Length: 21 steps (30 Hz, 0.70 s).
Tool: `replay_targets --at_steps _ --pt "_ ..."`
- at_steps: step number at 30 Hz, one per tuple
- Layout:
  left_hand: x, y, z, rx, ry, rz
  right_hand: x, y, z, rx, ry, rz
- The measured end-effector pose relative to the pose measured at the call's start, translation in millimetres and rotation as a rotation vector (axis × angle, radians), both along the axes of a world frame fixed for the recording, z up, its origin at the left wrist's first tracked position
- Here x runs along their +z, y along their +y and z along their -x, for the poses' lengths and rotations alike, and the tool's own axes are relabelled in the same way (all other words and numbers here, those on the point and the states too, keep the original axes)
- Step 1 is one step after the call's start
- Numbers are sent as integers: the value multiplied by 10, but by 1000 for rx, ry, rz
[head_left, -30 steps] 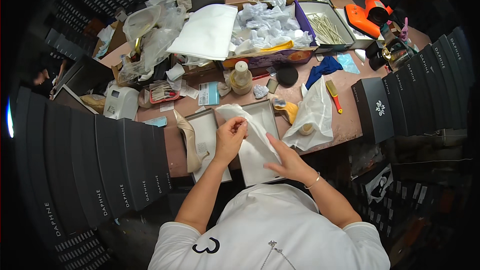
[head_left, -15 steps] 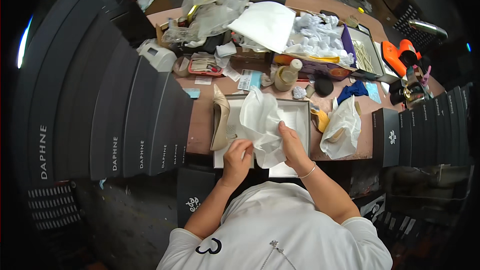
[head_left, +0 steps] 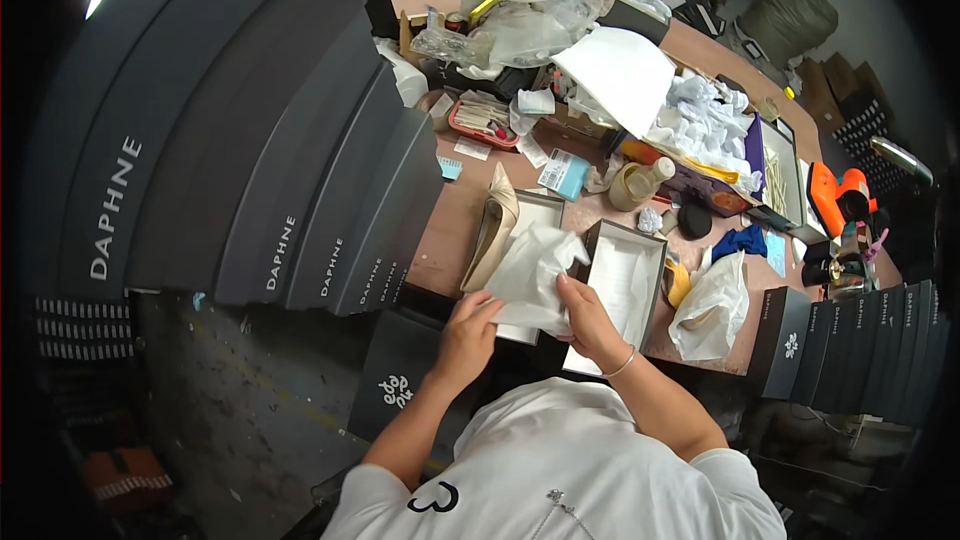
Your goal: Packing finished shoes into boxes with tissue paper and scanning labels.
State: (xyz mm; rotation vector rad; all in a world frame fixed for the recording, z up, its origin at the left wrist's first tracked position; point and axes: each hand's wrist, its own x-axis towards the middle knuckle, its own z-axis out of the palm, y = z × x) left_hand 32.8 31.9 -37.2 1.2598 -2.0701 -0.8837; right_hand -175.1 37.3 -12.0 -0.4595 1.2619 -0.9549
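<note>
Hands meet over crumpled white tissue paper (head_left: 535, 275) at the near edge of the brown table (head_left: 450, 230): left hand (head_left: 468, 328) with fingers closed on its lower corner, right hand (head_left: 588, 320) pinching its right side. Just beyond lie an open dark shoe box with white lining (head_left: 625, 285) and a beige high-heeled shoe (head_left: 495, 230). Left, dark grey lettered shoe boxes (head_left: 300, 200) stand stacked; farther back sits a pale blue rectangular label card (head_left: 565, 175).

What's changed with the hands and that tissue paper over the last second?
Both hands still hold the white tissue paper; the left hand has dropped from its top edge to its lower edge, the right hand stays beside it. The beige shoe and open box lie as before.
</note>
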Motion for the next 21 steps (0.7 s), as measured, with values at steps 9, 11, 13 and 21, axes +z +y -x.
replay_targets --at_steps 9,11,13,21 --pt "156 326 -924 918 732 -253 -489 -361 129 545 859 517" --pt "396 343 -1067 914 514 7 -567 -475 -154 744 1209 643" --pt "605 289 -939 782 348 96 -773 -578 -505 891 1226 675" --pt "452 -107 -454 575 288 -118 -933 -600 -213 776 1324 569"
